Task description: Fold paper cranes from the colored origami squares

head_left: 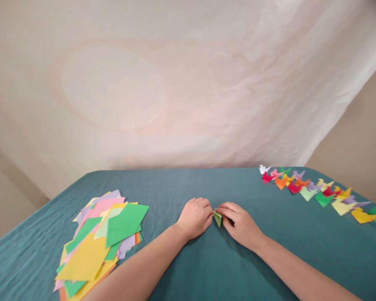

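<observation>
Head view shows the left hand (194, 217) and right hand (240, 223) curled knuckles-up on the teal tablecloth (181, 184), fingertips pinching a small folded green paper (217, 218) between them. A loose pile of coloured paper squares (100, 238) lies to the left and a row of folded paper figures (319, 191) runs along the right, both well apart from the hands.

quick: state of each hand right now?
left hand: closed, fingertips pinching the green folded paper.
right hand: closed, pinching the same paper from the other side.

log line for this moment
left hand, right hand: pinching small folded green paper | pile of coloured paper squares left | row of folded paper figures right
</observation>
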Demonstrator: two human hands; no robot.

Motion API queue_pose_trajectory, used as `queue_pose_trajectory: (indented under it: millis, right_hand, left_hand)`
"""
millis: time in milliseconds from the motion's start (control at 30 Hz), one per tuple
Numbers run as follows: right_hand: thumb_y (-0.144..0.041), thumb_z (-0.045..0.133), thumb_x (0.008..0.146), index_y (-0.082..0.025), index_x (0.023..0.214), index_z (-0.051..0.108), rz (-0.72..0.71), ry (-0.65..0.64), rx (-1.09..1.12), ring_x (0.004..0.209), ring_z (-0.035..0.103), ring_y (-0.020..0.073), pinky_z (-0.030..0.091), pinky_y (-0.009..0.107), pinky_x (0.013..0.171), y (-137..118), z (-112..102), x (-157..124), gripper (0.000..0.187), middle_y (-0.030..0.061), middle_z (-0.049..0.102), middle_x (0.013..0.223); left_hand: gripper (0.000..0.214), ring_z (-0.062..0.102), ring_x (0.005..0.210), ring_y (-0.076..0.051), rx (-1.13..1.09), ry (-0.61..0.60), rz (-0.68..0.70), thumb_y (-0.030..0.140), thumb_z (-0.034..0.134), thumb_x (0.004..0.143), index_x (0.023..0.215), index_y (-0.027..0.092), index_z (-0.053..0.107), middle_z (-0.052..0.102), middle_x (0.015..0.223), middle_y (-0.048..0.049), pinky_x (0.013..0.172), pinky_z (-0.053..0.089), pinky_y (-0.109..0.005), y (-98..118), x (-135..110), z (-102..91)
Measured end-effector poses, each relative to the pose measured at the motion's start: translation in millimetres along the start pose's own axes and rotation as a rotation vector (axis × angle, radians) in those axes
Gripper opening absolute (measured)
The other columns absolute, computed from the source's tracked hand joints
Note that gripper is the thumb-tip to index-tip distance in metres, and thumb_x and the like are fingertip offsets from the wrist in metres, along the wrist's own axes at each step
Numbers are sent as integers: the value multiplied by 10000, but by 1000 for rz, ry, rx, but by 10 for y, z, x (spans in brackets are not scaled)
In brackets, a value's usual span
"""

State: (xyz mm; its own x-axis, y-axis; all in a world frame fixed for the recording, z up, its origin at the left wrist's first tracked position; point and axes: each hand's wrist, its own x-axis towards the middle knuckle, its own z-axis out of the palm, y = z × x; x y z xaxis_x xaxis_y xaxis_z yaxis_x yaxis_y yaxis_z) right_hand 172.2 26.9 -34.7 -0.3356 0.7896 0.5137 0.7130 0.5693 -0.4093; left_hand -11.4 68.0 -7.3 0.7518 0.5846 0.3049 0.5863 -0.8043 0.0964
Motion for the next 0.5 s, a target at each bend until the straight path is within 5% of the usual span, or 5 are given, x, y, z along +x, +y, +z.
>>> queue_pose_trajectory:
  millis: [500]
  right_hand:
    - [-214, 460, 866, -221, 1016, 665, 168, 75, 334, 823, 611, 171, 498, 297, 735, 108, -26, 40, 253, 55, 647, 916]
  left_hand:
    - [181, 585, 822, -142, -598, 105, -169, 180, 550, 787, 939, 190, 646, 636, 885, -26, 784, 466, -255, -71, 14, 69]
